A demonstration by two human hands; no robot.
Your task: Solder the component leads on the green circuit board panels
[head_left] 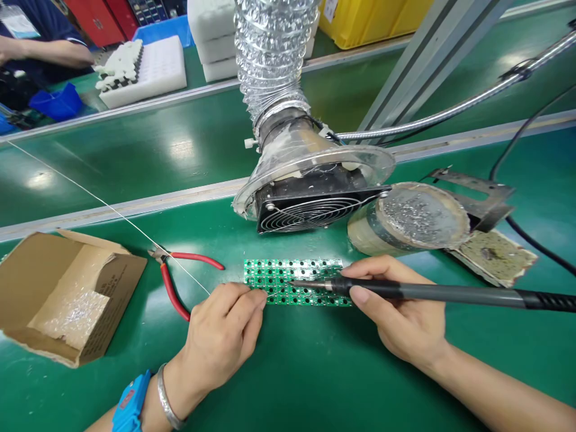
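in the centre of the frame a green circuit board point(274, 280) with rows of dark round spots lies flat on the green table point(306, 384). the left hand point(227, 336), lower centre-left, is closed with thumb and forefinger pinching a thin wire point(108, 205), which runs in from the left edge and pokes out over the board. the right hand point(402, 315), right of centre, pinches the soldering iron point(443, 293) between thumb and fingers; its tip points left over the board, though whether it touches cannot be told. at left, red-handled cutters point(170, 289) lie open near the left hand, with an open cardboard box point(123, 300) beyond them. above the board, at upper centre, hangs a black fan point(310, 211) under a foil duct point(281, 54). right of the fan stands a round tub point(375, 231), beside a worn sponge point(495, 255). at upper left shows another person's arm point(60, 53).
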